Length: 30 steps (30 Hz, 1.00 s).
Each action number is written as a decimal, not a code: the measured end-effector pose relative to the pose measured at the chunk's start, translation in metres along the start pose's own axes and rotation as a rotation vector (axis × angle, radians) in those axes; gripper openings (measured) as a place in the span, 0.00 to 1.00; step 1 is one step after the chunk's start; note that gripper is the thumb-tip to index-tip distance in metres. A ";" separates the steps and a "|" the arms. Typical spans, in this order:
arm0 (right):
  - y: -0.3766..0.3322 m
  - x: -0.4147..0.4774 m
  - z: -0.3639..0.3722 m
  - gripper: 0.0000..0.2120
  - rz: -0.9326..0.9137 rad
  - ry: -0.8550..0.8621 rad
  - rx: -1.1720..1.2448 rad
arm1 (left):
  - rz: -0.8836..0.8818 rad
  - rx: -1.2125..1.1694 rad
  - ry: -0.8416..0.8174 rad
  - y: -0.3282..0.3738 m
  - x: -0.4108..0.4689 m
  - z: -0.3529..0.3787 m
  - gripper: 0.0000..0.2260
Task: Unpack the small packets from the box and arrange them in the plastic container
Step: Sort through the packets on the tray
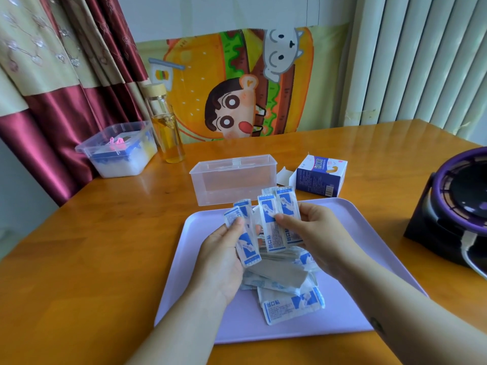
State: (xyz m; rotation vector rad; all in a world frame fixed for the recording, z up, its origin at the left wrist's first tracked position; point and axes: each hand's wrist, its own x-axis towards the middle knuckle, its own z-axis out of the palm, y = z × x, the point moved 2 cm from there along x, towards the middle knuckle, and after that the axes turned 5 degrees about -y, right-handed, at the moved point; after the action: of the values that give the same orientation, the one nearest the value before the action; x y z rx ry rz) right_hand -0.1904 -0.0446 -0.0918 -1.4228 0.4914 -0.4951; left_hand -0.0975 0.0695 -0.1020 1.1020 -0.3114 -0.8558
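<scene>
Over a lilac tray [355, 299], my left hand [224, 256] grips a few white-and-blue packets [243, 227]. My right hand [313, 233] pinches an upright fan of the same packets [276, 217], thumb on their front. A loose heap of packets [287, 293] lies on the tray under both hands. The clear plastic container [232, 177] stands just beyond the tray, and I cannot tell whether its lid is on. The small blue-and-white box [320, 176] sits to its right with its flap open.
A second clear tub [118, 151] with blue and pink items and a glass bottle [166, 127] of amber liquid stand at the back left. A dark purple round appliance [458, 206] with a white cable occupies the right edge. The wooden table's left corner lies near the curtain.
</scene>
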 end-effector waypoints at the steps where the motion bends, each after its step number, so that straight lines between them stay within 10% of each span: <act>1: 0.000 0.000 -0.001 0.06 0.012 0.002 0.021 | -0.007 -0.042 0.024 0.001 0.001 -0.002 0.10; 10: -0.003 -0.003 0.008 0.07 0.313 -0.120 0.664 | -0.192 -0.390 0.033 0.008 -0.004 -0.001 0.04; 18: -0.004 -0.006 0.010 0.05 0.319 -0.112 0.580 | -0.211 -0.267 -0.106 0.009 0.001 -0.005 0.11; 30: -0.002 -0.006 0.018 0.08 0.181 -0.155 0.471 | 0.152 0.464 -0.105 0.010 -0.002 0.012 0.08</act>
State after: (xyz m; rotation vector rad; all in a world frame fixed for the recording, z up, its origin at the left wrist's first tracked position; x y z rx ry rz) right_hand -0.1843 -0.0267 -0.0880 -0.9454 0.3453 -0.3236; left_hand -0.1017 0.0653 -0.0875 1.4423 -0.6979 -0.7238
